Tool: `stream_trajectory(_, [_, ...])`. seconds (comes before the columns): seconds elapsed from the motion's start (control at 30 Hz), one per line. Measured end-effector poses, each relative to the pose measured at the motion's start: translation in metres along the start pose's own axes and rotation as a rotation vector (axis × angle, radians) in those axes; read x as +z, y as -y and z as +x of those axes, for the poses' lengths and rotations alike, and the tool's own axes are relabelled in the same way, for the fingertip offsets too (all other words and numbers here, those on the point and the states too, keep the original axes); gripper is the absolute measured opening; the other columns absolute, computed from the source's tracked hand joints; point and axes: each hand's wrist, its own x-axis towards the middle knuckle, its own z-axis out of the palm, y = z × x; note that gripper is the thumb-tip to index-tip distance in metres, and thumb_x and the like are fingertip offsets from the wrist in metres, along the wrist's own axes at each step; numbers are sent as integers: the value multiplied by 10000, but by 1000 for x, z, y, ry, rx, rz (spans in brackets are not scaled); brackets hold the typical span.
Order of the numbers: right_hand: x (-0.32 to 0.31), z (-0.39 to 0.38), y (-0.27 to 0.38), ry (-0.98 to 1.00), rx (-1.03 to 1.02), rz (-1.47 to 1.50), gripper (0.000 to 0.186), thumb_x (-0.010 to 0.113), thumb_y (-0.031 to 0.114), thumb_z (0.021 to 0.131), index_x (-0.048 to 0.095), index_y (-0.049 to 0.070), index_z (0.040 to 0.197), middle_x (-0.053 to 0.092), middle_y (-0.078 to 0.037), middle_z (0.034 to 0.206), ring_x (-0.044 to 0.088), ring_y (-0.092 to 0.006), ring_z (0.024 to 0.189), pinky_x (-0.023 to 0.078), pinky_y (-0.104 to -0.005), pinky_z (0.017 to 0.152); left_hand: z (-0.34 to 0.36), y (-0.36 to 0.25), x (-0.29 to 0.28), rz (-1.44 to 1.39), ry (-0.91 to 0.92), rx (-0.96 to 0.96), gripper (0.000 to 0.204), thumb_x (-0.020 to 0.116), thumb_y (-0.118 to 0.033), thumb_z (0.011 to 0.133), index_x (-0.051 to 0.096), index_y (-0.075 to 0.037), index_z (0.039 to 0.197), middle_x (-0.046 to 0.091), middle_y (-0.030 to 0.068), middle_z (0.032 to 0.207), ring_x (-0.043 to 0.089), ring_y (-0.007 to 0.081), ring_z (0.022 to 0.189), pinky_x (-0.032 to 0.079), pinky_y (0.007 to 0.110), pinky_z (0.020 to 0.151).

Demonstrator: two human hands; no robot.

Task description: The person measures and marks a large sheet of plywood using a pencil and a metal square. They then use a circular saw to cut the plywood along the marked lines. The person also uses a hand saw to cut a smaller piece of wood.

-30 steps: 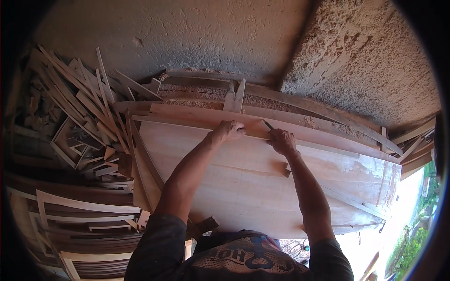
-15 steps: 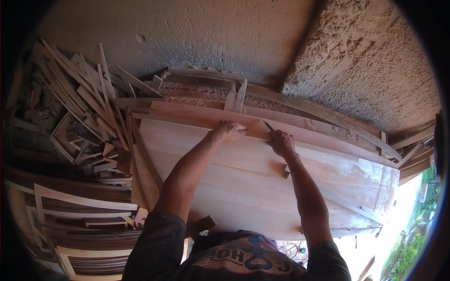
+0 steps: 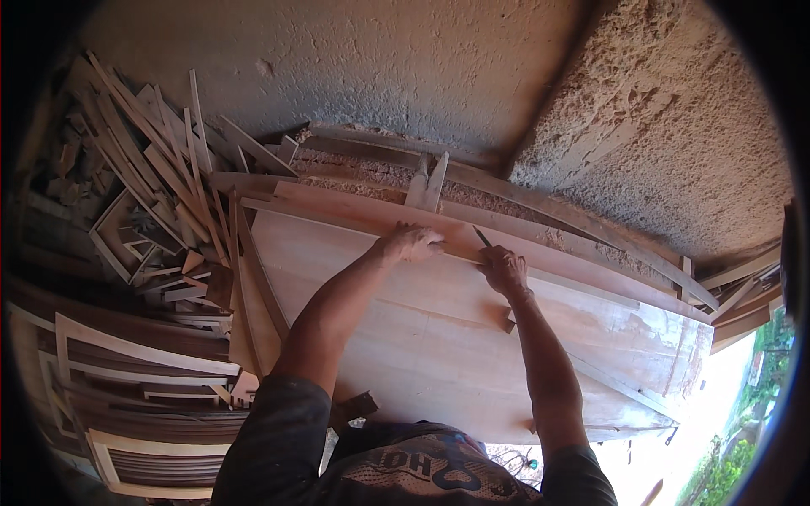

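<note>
Apparently, from the head view, busy with a marking or lining-up step, judging by the slim pencil-like tool [image 3: 482, 237] aimed at the long reddish plank [image 3: 574, 267] lying along the far side of the broad pale table [image 3: 405, 354]. Closed around that tool with the right hand [image 3: 504, 270], tip pointing up and leftward over the plank; too small to tell touching from just above. Bent and partly closed at the fingers with the left hand [image 3: 415, 242], resting near the middle of the plank's near edge, by the narrow pale strip [image 3: 582, 288]; hard to tell gripping from mere pressing there. Calling next, as a judgement, for firm steadying on the left and a controlled tool tip on the right. Counting: two hands, one tool, one plank, one strip; two short uprights [image 3: 437, 181] just beyond the plank; at least two small wooden blocks, one beneath the right forearm [image 3: 510, 320] and a darker one near the body [image 3: 360, 406]. Off to the left, piled too thickly to count, a heap of offcuts [image 3: 160, 177]; below that, at least two pale frames [image 3: 152, 346] among darker slats.
</note>
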Motion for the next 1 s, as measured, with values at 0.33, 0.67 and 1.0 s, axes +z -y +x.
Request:
stream_trajectory(0.33, [1, -3, -1, -49, -31, -9, 346, 819, 268, 788, 724, 185, 1111, 720, -35, 1083, 681, -272, 1042, 502, -461, 888, -2, -7, -7, -24, 35, -32, 433, 603, -454, 933, 675, -234, 1299, 671, 99, 1303, 598, 316, 1239, 362, 526, 1035])
stream_trajectory(0.67, [-1, -4, -3, -39, -55, 18, 365, 810, 278, 798, 713, 186, 1138, 713, -27, 1040, 678, -263, 1001, 490, -446, 903, -2, -8, -9, -17, 71, -42, 459, 616, -472, 930, 659, -251, 1331, 667, 91, 1316, 598, 326, 1244, 365, 524, 1072])
stream_trajectory(1.0, [-11, 6, 6, 77, -80, 17, 412, 794, 327, 811, 682, 230, 1195, 722, -21, 1010, 676, -303, 992, 517, -471, 864, 1, -15, -19, -55, 179, -107, 449, 576, -481, 962, 602, -342, 1388, 605, 68, 1412, 512, 337, 1341, 286, 598, 1122])
